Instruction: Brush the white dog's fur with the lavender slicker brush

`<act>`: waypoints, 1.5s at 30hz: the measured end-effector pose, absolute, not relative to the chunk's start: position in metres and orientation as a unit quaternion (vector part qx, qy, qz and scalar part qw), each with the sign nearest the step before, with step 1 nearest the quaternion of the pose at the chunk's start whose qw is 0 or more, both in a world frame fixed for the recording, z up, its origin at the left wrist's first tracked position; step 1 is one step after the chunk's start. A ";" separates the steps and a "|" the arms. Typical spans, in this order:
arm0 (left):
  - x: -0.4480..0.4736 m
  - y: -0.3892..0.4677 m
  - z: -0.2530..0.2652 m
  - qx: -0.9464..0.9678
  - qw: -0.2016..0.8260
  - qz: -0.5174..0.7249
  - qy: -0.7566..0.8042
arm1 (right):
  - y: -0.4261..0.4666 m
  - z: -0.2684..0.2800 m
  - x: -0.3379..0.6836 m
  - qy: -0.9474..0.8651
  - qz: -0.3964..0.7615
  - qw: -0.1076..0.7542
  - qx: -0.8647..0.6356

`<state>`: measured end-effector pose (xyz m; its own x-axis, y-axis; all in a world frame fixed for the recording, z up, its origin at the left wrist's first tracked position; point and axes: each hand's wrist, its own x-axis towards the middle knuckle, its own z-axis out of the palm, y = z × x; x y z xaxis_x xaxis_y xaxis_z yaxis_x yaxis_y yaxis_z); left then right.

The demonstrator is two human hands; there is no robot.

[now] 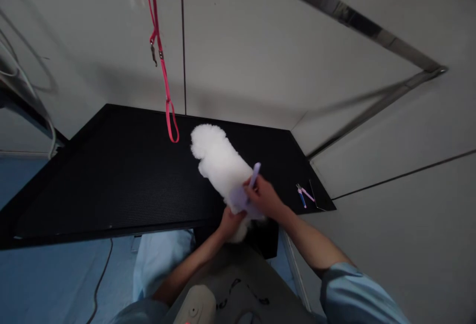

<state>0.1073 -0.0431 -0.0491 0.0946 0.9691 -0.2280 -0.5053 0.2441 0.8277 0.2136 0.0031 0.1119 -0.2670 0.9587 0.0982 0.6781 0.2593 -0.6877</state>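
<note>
A small fluffy white dog (219, 162) stands on the black grooming table (122, 175), its head toward the far wall. My right hand (265, 198) is closed around a lilac brush (248, 188), with the brush head pressed on the dog's back near the rump. My left hand (229, 224) holds the dog's hindquarters at the table's near edge, with white fur showing under the fingers.
A pink leash loop (171, 123) hangs over the table from above, just left of the dog's head. Pink and blue clippers (304, 195) and a thin metal tool lie near the table's right corner. Walls close the table in behind and right. A cable runs along the blue floor.
</note>
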 end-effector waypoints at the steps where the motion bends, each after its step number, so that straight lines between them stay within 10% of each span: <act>1: 0.108 -0.043 -0.051 0.295 0.673 0.548 0.400 | 0.002 0.112 0.215 -0.739 0.239 0.283 -0.563; 45: 0.118 -0.041 -0.040 0.253 0.659 0.571 0.420 | -0.038 0.084 0.263 -0.620 0.092 0.478 -0.616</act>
